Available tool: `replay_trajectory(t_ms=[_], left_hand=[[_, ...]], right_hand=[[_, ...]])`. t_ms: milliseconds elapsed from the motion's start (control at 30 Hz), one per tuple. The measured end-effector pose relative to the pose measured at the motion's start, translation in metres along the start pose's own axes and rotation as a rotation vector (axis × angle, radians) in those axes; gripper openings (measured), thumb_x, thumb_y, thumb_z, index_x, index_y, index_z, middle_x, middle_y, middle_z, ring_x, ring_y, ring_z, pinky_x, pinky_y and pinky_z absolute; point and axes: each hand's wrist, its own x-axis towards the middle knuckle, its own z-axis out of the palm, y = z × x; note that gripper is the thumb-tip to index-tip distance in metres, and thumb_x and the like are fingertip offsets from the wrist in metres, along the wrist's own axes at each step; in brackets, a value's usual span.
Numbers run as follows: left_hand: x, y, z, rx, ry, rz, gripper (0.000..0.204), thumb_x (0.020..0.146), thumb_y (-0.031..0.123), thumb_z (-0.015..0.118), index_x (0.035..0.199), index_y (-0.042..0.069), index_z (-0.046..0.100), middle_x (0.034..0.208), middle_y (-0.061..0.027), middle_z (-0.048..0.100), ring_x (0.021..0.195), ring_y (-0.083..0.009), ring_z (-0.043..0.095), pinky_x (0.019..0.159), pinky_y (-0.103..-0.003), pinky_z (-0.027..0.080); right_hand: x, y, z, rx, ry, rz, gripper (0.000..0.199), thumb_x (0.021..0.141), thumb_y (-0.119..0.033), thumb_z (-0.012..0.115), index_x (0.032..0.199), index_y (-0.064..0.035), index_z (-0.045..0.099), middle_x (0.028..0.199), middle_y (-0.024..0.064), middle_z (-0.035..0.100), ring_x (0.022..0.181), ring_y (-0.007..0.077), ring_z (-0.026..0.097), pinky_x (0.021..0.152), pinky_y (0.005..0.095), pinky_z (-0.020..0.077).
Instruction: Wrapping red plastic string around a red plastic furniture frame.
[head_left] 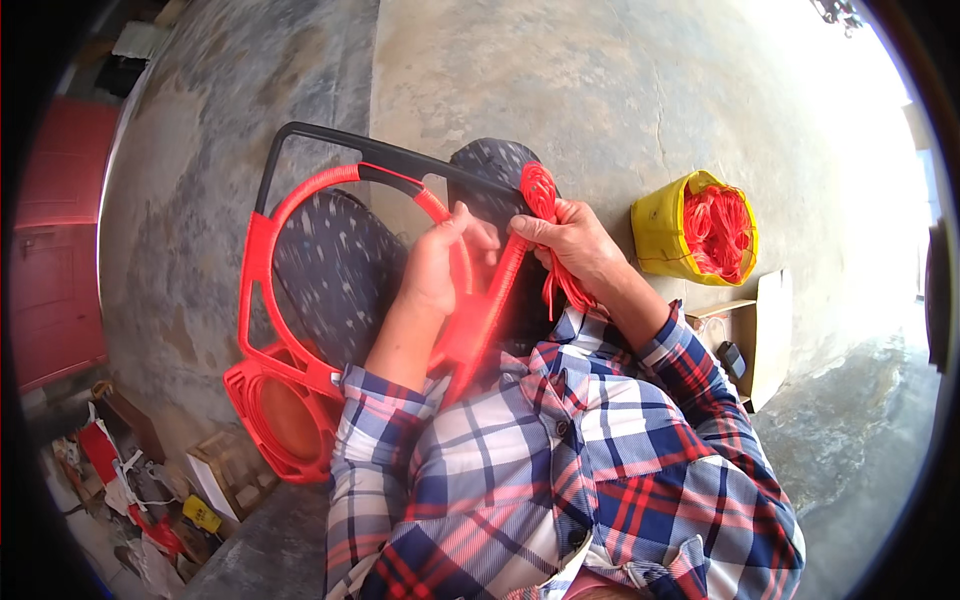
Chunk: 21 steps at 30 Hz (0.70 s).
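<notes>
Across my lap lies a flat metal frame (257,252) with a round ring in it, part bare black bar and part closely wrapped in red plastic cord. My right hand (580,243) is closed round a looped bundle of red plastic cord (538,190), its thumb pressed at the top end of a red-wrapped bar (505,285). Loose cord ends hang below that hand. Inside the ring's right side my left hand (440,262) is held with thumb and fingers apart, somewhat blurred, and I see nothing in it. Red blur covers the bars below it.
On the concrete floor to the right stands a yellow bucket (660,230) full of red cord, with an open cardboard box (770,345) nearer me. A red-framed piece (300,465) sits at my left. Clutter (150,500) lies at the lower left, near a red door (60,250).
</notes>
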Motion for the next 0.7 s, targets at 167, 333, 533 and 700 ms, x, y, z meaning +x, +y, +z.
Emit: replay_trajectory(t_ms=[167, 333, 533, 700], left_hand=[[0.002, 0.001, 0.001, -0.03, 0.023, 0.005, 0.049, 0.098, 0.04, 0.041, 0.063, 0.005, 0.046, 0.074, -0.0075, 0.048, 0.066, -0.0196, 0.048, 0.065, -0.038, 0.047], [0.008, 0.002, -0.006, -0.05, 0.009, 0.02, 0.048, 0.098, 0.039, 0.042, 0.063, 0.006, 0.045, 0.073, -0.0076, 0.048, 0.065, -0.0194, 0.047, 0.064, -0.038, 0.045], [0.014, 0.003, -0.005, 0.002, -0.045, 0.087, 0.047, 0.097, 0.039, 0.044, 0.064, 0.007, 0.045, 0.072, -0.0066, 0.047, 0.063, -0.0189, 0.044, 0.06, -0.035, 0.039], [0.011, 0.01, -0.003, -0.095, -0.066, 0.048, 0.044, 0.097, 0.039, 0.046, 0.066, 0.007, 0.047, 0.069, -0.0052, 0.044, 0.062, -0.0181, 0.044, 0.059, -0.033, 0.039]], right_hand=[[-0.007, 0.005, 0.009, -0.092, 0.001, -0.06, 0.019, 0.091, -0.019, 0.065, 0.077, -0.0084, 0.06, 0.059, -0.0064, 0.047, 0.05, 0.0033, 0.039, 0.045, 0.0228, 0.0289], [-0.005, 0.01, 0.014, -0.102, 0.067, -0.066, 0.019, 0.091, -0.018, 0.065, 0.077, -0.0061, 0.06, 0.061, -0.0055, 0.049, 0.054, 0.0042, 0.043, 0.048, 0.0249, 0.0345], [-0.01, 0.024, 0.022, -0.236, -0.01, -0.126, 0.012, 0.087, -0.014, 0.068, 0.085, -0.0031, 0.064, 0.07, -0.0039, 0.057, 0.063, 0.004, 0.048, 0.057, 0.0233, 0.0394], [-0.042, 0.005, 0.035, -0.296, -0.081, -0.085, 0.019, 0.085, -0.004, 0.066, 0.104, 0.001, 0.062, 0.088, 0.0005, 0.063, 0.08, 0.0061, 0.055, 0.07, 0.0238, 0.0467]])
